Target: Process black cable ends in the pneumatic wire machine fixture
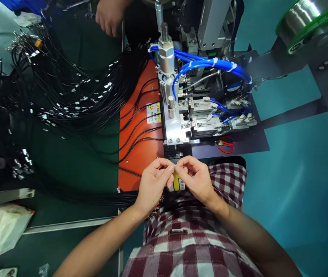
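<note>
Left hand [156, 181], right hand [195, 179]: fingertips pinched together, meeting at 1 tiny item [174, 166], identity unclear. Machine [178, 129] at 12 o'clock; red-handled cutters [224, 144] at 2; orange plate [142, 156], black cables [117, 84] at 10; co-worker's hand [110, 17] at 11.

A tiny piece [175, 166] sits pinched between the left hand [154, 184] and right hand [196, 180]. Fingertips [170, 169] hide most of it.
</note>
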